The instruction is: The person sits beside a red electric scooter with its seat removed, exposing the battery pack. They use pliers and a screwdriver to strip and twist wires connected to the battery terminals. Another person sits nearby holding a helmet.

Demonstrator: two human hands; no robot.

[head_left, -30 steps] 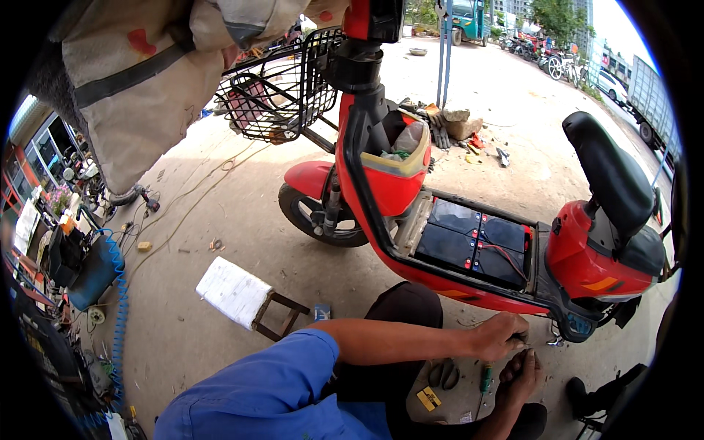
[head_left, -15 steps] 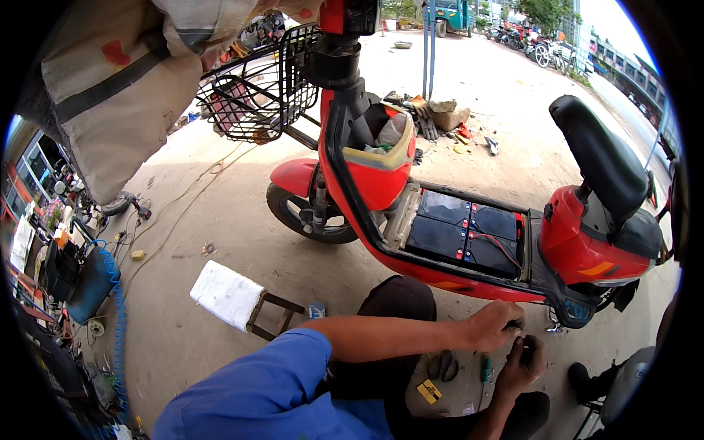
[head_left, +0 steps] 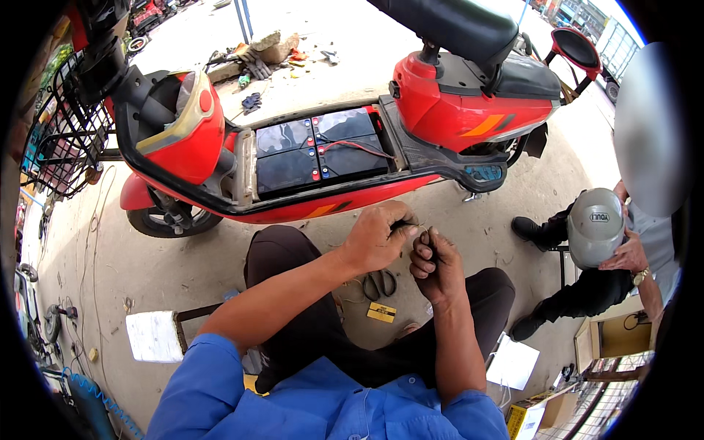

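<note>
My left hand [head_left: 378, 238] is closed in a pinch above my lap, close to the near side of the red scooter [head_left: 290, 213]. Beside it, my right hand [head_left: 438, 268] is also closed, thumb pressed against the fingers. Something thin, perhaps a bit of wire, shows between the fingertips; it is too small to name. Several black batteries [head_left: 286, 170] lie in the scooter's open floor compartment, joined by short leads, with a red wire [head_left: 359, 149] running over them. Below my hands on the ground are black scissor-like handles [head_left: 379, 284] and a small yellow box [head_left: 381, 312].
A person at the right holds a grey helmet [head_left: 598, 229]. A low stool with a white top [head_left: 155, 337] stands at my left. At the lower right are a white sheet [head_left: 512, 362] and a cardboard box [head_left: 557, 411]. Stones and gloves [head_left: 257, 67] lie beyond the scooter.
My view has turned to the right, bringing the person with the helmet into sight. Both hands remain pinched close together. The green-handled tool on the ground no longer shows.
</note>
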